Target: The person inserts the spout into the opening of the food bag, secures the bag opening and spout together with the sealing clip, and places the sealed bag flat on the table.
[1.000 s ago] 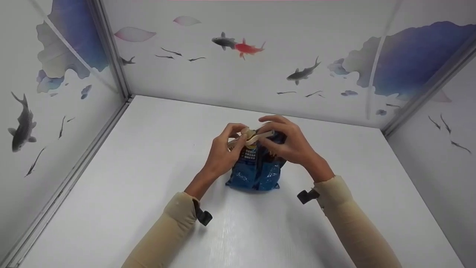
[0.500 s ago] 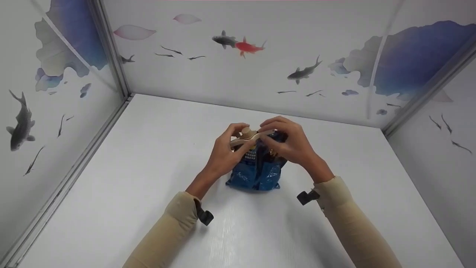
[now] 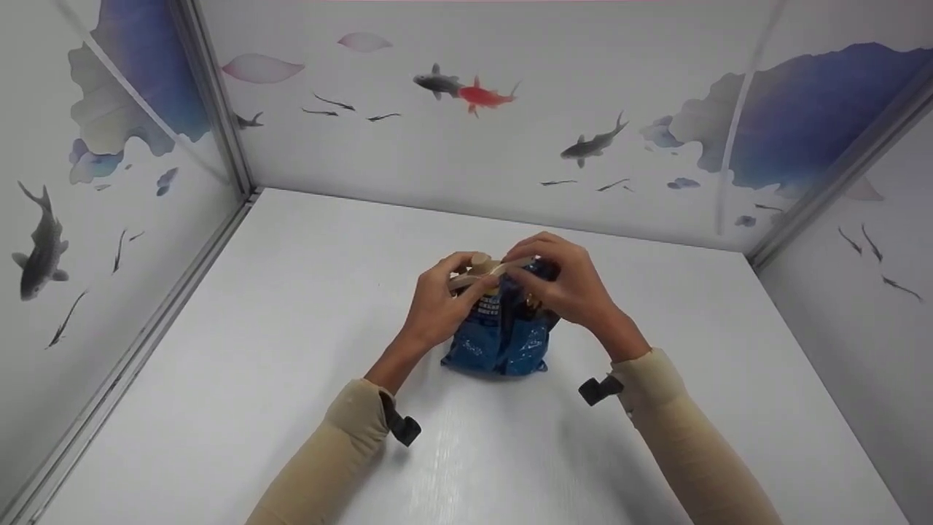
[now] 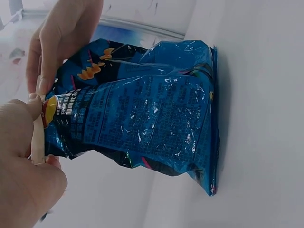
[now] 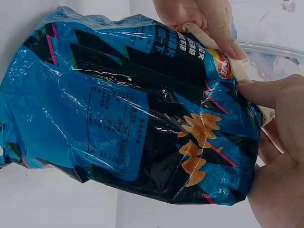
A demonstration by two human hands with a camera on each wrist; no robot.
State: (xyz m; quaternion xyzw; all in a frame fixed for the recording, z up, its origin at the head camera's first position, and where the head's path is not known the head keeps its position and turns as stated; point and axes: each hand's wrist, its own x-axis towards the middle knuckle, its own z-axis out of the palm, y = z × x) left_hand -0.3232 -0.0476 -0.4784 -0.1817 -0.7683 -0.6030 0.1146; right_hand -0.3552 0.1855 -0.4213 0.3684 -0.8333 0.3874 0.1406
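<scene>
A blue and black chip bag [image 3: 499,350] stands upright on the white table, its printed panel toward me. Across its top runs a beige bag clip [image 3: 465,280] with a round knob sticking up. My left hand [image 3: 437,302] pinches the clip's left part, thumb along the near side. At the other end, my right hand [image 3: 568,281] pinches the clip between thumb and fingers. In the left wrist view the clip [image 4: 38,142] lies along the bag's top edge. The right wrist view shows chip pictures on the bag [image 5: 156,109]; my right palm is right beside its upper corner.
The white table [image 3: 291,292] is enclosed by white panels with painted fish, the back wall [image 3: 452,160] close behind the bag. Metal rails run along the panel corners. A black wrist mount [image 3: 403,429] sits at my left cuff, another mount [image 3: 601,390] at the right.
My left thumb has come down from near the knob to lie along the clip's near side. My right fingers have lowered onto the clip. The bag stays in place.
</scene>
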